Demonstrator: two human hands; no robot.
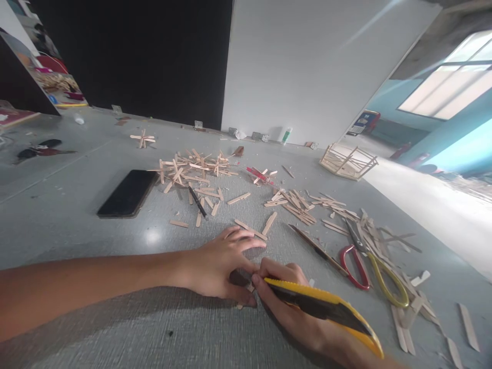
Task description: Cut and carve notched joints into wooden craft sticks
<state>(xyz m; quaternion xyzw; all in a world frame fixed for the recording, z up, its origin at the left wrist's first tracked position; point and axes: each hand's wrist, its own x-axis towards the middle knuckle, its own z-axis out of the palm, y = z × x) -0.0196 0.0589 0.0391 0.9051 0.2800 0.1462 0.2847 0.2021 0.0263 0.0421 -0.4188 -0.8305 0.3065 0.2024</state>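
In my right hand (286,292) is a yellow and black utility knife (323,302), gripped low near its front end. The blade tip is hidden by my fingers. My left hand (221,264) rests on the table with its upper fingers spread. Its thumb and index finger hold down a small wooden craft stick (251,288), mostly covered by the hands. The two hands meet over this stick. Just beyond my left fingertips lie a loose craft stick (250,229) and another stick (269,223).
Red-and-yellow-handled scissors (359,246) and a pointed brown tool (319,248) lie right of my hands. A black phone (128,193), a black pen (197,202) and piled craft sticks (196,166) are further back. A stick frame (348,161) stands near the right edge, before an upright panel (300,66).
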